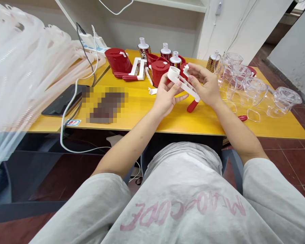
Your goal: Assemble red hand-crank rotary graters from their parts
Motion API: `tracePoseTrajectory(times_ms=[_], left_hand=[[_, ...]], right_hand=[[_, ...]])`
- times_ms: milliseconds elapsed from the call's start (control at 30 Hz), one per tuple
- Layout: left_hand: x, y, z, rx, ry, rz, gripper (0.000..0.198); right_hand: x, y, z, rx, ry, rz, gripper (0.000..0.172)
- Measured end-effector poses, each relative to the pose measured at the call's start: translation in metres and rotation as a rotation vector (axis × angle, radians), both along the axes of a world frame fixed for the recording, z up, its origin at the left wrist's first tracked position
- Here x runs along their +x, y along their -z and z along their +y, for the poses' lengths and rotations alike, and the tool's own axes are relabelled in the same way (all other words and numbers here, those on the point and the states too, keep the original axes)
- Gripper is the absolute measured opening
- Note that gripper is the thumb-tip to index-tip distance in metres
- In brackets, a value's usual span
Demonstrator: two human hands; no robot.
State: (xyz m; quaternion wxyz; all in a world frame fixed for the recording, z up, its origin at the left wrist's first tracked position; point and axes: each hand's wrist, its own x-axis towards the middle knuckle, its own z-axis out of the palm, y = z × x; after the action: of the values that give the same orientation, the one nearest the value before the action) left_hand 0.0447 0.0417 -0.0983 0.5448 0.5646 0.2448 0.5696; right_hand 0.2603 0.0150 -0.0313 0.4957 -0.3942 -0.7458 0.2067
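Observation:
Both hands hold a white crank handle with a red grip over the yellow table. My left hand pinches its round white end from below and the left. My right hand wraps its fingers round the arm of the crank, with the red grip sticking out below the palm. A red grater body stands just behind the hands.
Further red bodies, white handles and several metal drum blades stand at the back. Several clear plastic cups lie at the right. A black phone and white cables lie at the left.

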Motion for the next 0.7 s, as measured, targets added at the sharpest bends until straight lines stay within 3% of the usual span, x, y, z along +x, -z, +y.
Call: tracePoseTrajectory(times_ms=[100, 400, 700], left_hand=[[0.002, 0.003, 0.0, 0.001, -0.01, -0.03, 0.088], [0.005, 0.015, 0.01, 0.065, 0.02, -0.089, 0.087], [0.007, 0.012, 0.004, 0.091, 0.002, -0.063, 0.082]], right_hand=[[0.002, 0.003, 0.0, 0.057, -0.085, 0.012, 0.079], [0.013, 0.031, 0.043, 0.22, -0.096, -0.027, 0.083], [0.009, 0.03, 0.033, 0.227, -0.027, -0.093, 0.079]])
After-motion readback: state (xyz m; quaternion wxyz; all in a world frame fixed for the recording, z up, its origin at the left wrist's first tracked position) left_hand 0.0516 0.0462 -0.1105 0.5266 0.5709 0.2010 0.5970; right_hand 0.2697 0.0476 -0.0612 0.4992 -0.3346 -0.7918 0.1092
